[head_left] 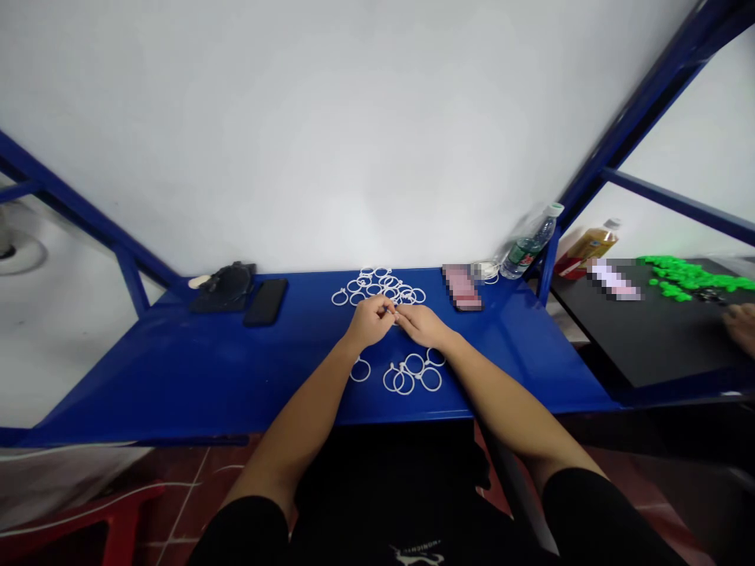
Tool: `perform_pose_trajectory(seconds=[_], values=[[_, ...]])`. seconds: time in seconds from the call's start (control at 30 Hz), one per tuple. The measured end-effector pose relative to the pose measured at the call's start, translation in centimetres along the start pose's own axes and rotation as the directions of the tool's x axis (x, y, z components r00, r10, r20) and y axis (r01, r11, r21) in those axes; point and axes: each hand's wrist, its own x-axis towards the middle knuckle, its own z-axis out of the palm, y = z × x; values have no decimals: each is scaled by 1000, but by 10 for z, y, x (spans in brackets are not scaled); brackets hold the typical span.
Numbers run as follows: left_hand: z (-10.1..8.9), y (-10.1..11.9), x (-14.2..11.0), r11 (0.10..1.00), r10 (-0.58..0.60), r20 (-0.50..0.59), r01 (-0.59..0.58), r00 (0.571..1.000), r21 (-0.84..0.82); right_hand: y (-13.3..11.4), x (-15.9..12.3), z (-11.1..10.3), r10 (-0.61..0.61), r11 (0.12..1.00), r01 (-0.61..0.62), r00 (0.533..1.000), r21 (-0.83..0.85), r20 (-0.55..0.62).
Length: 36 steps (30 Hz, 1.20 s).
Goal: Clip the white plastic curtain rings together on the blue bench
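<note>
1. Head view: looks down on a blue bench, set against a pale wall.
2. At mid-bench, left hand and right hand brought together; fingers bent and pinched close, with hold of a small white piece. Mostly covered by the fingertips; cannot tell its full shape.
3. Just beyond the hands, a heap of white rings, overlapping; small knobs visible on several. Nearer the front edge, a second group of rings, partly under the forearms.
4. On the right side of the bench, a pixelated phone, screen writing blurred out; beside it, a white cable and a clear bottle with a pale cap. Green label with a red patch, lettering too small to read.
5. On the left side, a black phone, with no lettering visible, near a dark bundle.
6. Farther right, on a dark surface, green pieces, another person's hand and a second pixelated phone; near them, an amber bottle.
7. At the bottom, a black shirt with white print; cannot read its small lettering with certainty.
</note>
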Motion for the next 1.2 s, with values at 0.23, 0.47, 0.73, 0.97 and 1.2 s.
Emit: perform_pose_trajectory(seconds=[0.23, 0.47, 0.73, 0.97, 1.2], values=[[1, -5, 2, 1000, -6, -7, 5, 1000, -28, -2, 1, 0, 20, 999, -18, 998, 32, -62], [-30, 0, 7, 999, -22, 29, 20, 999, 50, 6, -1, -12, 131, 986, -160, 901, -36, -413], [-81, -5, -4, 879, -459, 596, 239, 659, 412, 17, 4, -10, 299, 897, -382, 895, -223, -331], [-58, -5, -2, 849, -441, 497, 168, 747, 500, 16, 0, -12, 236, 961, -268, 925, -72, -297], [-46, -6, 2, 848, -403, 414, 164, 816, 504, 11, -1, -6, 115, 992, -121, 986, -42, -120]])
